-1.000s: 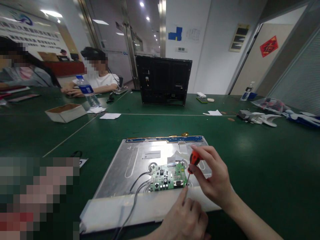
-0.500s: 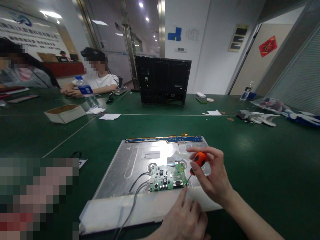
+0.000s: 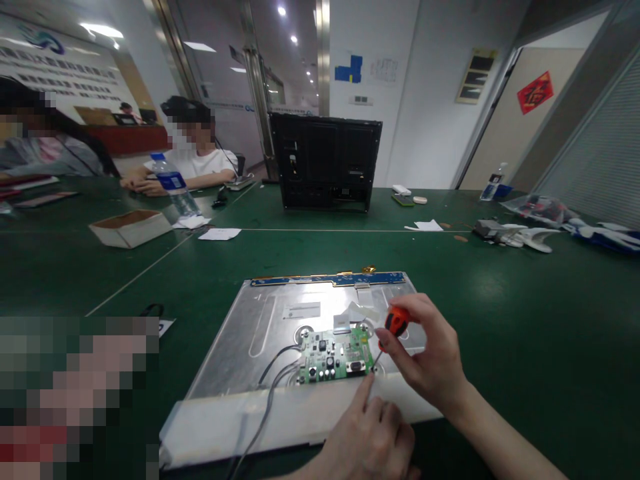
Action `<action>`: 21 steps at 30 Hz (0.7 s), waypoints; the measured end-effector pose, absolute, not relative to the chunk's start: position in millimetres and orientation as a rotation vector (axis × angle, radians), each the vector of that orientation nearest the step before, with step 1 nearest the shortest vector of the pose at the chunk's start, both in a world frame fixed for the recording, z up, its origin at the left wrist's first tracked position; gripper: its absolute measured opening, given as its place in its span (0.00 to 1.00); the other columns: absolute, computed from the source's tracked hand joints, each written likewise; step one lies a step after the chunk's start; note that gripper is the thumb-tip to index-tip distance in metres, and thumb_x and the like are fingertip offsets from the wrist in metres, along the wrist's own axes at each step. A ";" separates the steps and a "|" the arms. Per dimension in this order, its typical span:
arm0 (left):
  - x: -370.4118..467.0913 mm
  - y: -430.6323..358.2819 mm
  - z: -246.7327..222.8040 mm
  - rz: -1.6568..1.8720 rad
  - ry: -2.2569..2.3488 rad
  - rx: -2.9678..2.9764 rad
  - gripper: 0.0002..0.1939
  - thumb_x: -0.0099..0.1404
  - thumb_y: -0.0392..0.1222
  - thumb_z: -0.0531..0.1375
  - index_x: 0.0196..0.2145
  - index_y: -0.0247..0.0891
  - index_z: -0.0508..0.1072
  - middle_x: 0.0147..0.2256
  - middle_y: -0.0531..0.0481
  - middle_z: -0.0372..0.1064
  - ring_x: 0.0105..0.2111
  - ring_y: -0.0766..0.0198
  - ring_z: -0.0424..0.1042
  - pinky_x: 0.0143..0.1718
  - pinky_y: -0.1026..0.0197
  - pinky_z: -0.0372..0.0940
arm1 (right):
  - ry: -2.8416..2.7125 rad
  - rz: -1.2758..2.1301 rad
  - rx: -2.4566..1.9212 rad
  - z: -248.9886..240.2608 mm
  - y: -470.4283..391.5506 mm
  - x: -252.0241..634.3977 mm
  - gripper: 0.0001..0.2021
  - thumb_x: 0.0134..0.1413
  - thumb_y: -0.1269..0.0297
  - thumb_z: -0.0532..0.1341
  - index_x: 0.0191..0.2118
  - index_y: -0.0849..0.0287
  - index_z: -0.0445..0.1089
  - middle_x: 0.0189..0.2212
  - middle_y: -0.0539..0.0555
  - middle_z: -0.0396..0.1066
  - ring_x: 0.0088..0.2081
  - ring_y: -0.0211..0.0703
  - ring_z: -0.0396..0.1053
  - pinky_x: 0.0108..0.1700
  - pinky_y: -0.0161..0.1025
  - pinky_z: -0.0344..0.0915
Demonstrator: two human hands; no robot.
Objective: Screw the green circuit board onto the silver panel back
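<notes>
A green circuit board (image 3: pixel 336 355) lies on the silvery metal back of a display panel (image 3: pixel 260 320), with dark cables (image 3: pixel 270 407) leaving its left side. My right hand (image 3: pixel 433 353) grips a red-and-black screwdriver (image 3: pixel 397 321) by its handle between thumb and fingers. The thin shaft slants down to the board's lower right corner. My left hand (image 3: pixel 373 433) stretches its index finger to that same corner, close by the screwdriver tip, while its other fingers curl in. Whether a screw sits under the tip is too small to tell. A whitish film strip (image 3: pixel 240 427) covers the panel's near edge.
Behind the panel a black monitor back (image 3: pixel 327 163) stands on the green table (image 3: pixel 480 320). Leftward are an open cardboard box (image 3: pixel 131 230) and a water bottle (image 3: pixel 173 183). Paper scraps (image 3: pixel 427 226) and white-grey items (image 3: pixel 515 235) lie right. Two people sit across at left.
The fingers of my right hand have shifted around the screwdriver handle, curling closer over its top. The handle has moved slightly left; my left hand and the board look unchanged.
</notes>
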State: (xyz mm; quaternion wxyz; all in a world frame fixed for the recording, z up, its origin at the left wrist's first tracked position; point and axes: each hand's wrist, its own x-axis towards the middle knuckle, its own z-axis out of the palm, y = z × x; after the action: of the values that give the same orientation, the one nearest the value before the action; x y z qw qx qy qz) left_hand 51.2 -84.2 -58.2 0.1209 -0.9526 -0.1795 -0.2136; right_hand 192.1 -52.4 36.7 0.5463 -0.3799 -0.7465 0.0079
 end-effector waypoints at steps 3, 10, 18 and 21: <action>51.6 -84.9 -57.3 -0.627 -0.531 -2.768 0.20 0.60 0.59 0.59 0.32 0.36 0.69 0.25 0.49 0.69 0.27 0.58 0.66 0.47 0.45 0.59 | -1.777 -0.012 -0.941 38.6 -52.2 191.7 0.19 0.54 0.72 0.60 0.53 0.57 0.62 0.40 0.55 0.63 0.38 0.40 0.65 0.37 0.39 0.67; 51.7 -86.1 -54.6 -0.539 -0.547 -2.835 0.18 0.62 0.56 0.58 0.33 0.36 0.69 0.26 0.50 0.68 0.28 0.59 0.66 0.49 0.44 0.58 | -1.784 0.013 -0.901 33.0 -50.3 194.0 0.22 0.54 0.75 0.56 0.55 0.59 0.57 0.39 0.55 0.67 0.37 0.40 0.67 0.36 0.38 0.68; 51.0 -85.4 -55.1 -0.538 -0.520 -2.806 0.19 0.62 0.57 0.57 0.33 0.35 0.69 0.26 0.49 0.69 0.26 0.60 0.67 0.49 0.44 0.58 | -1.810 -0.092 -0.890 39.4 -50.9 191.8 0.21 0.52 0.73 0.63 0.52 0.56 0.62 0.37 0.53 0.64 0.34 0.38 0.66 0.34 0.37 0.68; 51.7 -85.0 -55.0 -0.554 -0.517 -2.807 0.20 0.61 0.58 0.58 0.32 0.36 0.69 0.26 0.50 0.69 0.26 0.60 0.67 0.48 0.44 0.59 | -1.841 -0.036 -0.916 37.3 -52.6 191.6 0.25 0.53 0.74 0.60 0.57 0.56 0.58 0.38 0.54 0.67 0.34 0.39 0.67 0.33 0.37 0.69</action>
State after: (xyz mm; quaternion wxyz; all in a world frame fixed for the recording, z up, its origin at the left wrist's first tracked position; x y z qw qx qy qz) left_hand 51.7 -85.0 -55.0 0.1168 -0.9588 -0.1767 -0.1893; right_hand 191.6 -52.6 37.3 0.5162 -0.3815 -0.7667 -0.0148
